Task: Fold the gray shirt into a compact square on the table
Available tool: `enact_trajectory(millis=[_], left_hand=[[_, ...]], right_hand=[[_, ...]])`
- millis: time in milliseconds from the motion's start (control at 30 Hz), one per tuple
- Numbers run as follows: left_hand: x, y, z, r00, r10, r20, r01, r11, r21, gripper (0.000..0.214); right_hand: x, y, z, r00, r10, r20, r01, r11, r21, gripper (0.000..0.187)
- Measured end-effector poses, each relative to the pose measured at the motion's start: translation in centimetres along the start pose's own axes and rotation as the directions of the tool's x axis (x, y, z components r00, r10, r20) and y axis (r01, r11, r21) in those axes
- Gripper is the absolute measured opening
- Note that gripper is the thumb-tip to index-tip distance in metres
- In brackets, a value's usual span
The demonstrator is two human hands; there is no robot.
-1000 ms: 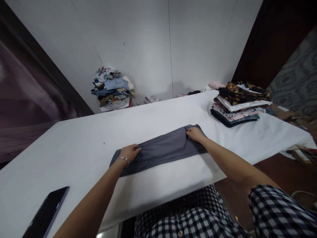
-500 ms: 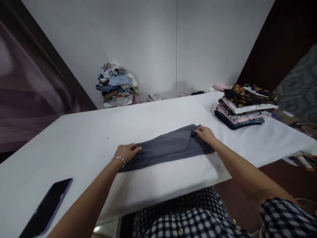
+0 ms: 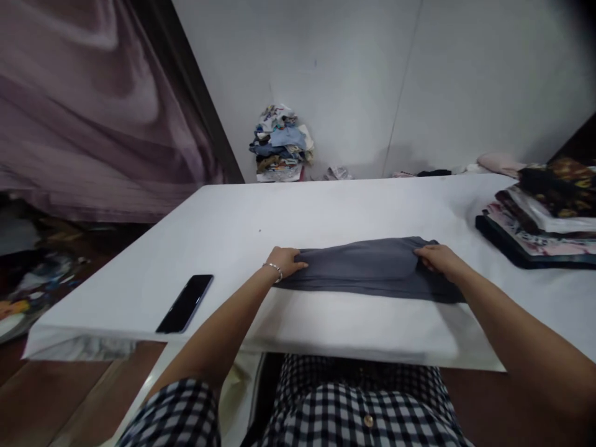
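Note:
A dark grey folded garment [image 3: 358, 264] lies lengthwise in a long flat strip on the white-covered table [image 3: 233, 230]. What kind of garment it is, I cannot make out. My left hand [image 3: 285, 262], with a silver bracelet at the wrist, pinches its upper left end. Near the upper right end, my right hand [image 3: 437, 257] is closed on the cloth between thumb and fingers. Slight creases run along the near edge, where the fabric shows several layers.
A dark phone [image 3: 186, 304] lies at the table's front left. On the right stands a stack of folded clothes [image 3: 544, 217]. Behind the table, against the wall, rises a heap of clothes [image 3: 282, 146]. A pinkish curtain [image 3: 107, 112] hangs at the left.
The view has turned to the left, so the phone and curtain show more fully. Both hands keep their hold at the garment's ends, and the cloth looks a little straighter.

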State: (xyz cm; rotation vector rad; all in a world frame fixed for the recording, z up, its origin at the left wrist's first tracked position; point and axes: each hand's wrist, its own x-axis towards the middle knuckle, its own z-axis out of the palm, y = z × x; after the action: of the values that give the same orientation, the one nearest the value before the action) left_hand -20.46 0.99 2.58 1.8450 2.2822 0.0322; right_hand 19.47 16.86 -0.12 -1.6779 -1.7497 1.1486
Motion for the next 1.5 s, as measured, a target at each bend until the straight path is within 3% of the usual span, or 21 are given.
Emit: enact_trajectory(millis=[67,200,333,467,567,667,767,867,933,1033,1200,1367,1500], left_hand=[[0.3,-0.7,0.2,0.998,-0.054,0.028,0.055,0.998,-0.025,0.047],[-0.1,-3.9,0.2,0.990,-0.140,-0.017,0.139,0.989,-0.049,0.054],[-1.3,-6.5,0.2,0.967,-0.255,-0.001,0.252,0.957,-0.145,0.036],[-1.2,-6.0,1.3,0.944,-0.325,-0.054,0.249,0.811,-0.529,0.025],[-0.5,-4.7,2.4,0.939,-0.343,-0.042,0.259,0.779,-0.570,0.021],[0.0,-4.0,2.7,0.930,-0.363,-0.050,0.296,0.825,-0.481,0.020],[0.3,-4.4,2.1,0.927,-0.356,-0.113,0.293,0.881,-0.370,0.030],[1.1,-4.9,1.3,0.933,-0.302,-0.195,0.253,0.937,-0.240,0.033],[2.0,-4.9,1.0,0.962,-0.224,-0.157,0.195,0.963,-0.184,0.030],[3.5,-4.4,0.9,0.994,-0.113,-0.011,0.109,0.978,-0.180,0.021],[4.6,-3.3,0.7,0.995,-0.019,0.095,0.036,0.983,-0.182,0.023],[4.5,-3.2,0.8,0.997,-0.010,0.081,0.026,0.980,-0.198,0.020],[5.2,-4.1,1.0,0.994,-0.055,0.096,0.088,0.918,-0.386,0.030]], right_hand=[[-0.3,0.7,0.1,1.000,0.018,0.007,-0.018,0.999,-0.031,0.034],[-1.3,1.4,1.1,1.000,-0.012,0.018,0.012,0.999,-0.041,0.039],[-1.8,1.3,2.2,0.999,-0.037,0.028,0.039,0.994,-0.101,0.037],[-1.6,1.0,2.3,0.996,-0.085,-0.025,0.087,0.993,0.074,0.031],[-1.2,1.3,1.9,0.997,-0.004,-0.074,0.015,0.988,0.154,0.021],[-0.8,2.2,1.4,0.999,0.017,-0.039,-0.020,0.996,-0.084,0.019],[-0.4,2.5,0.9,0.988,-0.135,-0.075,0.097,0.923,-0.371,0.027],[0.4,1.1,0.6,0.941,-0.313,-0.128,0.210,0.837,-0.504,0.027],[1.1,-0.7,1.0,0.913,-0.403,-0.065,0.310,0.789,-0.530,0.025],[2.5,-3.6,2.7,0.888,-0.447,0.107,0.424,0.709,-0.563,0.025],[4.4,-6.5,6.4,0.866,-0.330,0.375,0.500,0.549,-0.670,0.023],[5.3,-6.8,7.7,0.858,-0.302,0.415,0.514,0.490,-0.705,0.020],[6.3,-6.1,7.2,0.855,-0.318,0.409,0.517,0.569,-0.639,0.016]])
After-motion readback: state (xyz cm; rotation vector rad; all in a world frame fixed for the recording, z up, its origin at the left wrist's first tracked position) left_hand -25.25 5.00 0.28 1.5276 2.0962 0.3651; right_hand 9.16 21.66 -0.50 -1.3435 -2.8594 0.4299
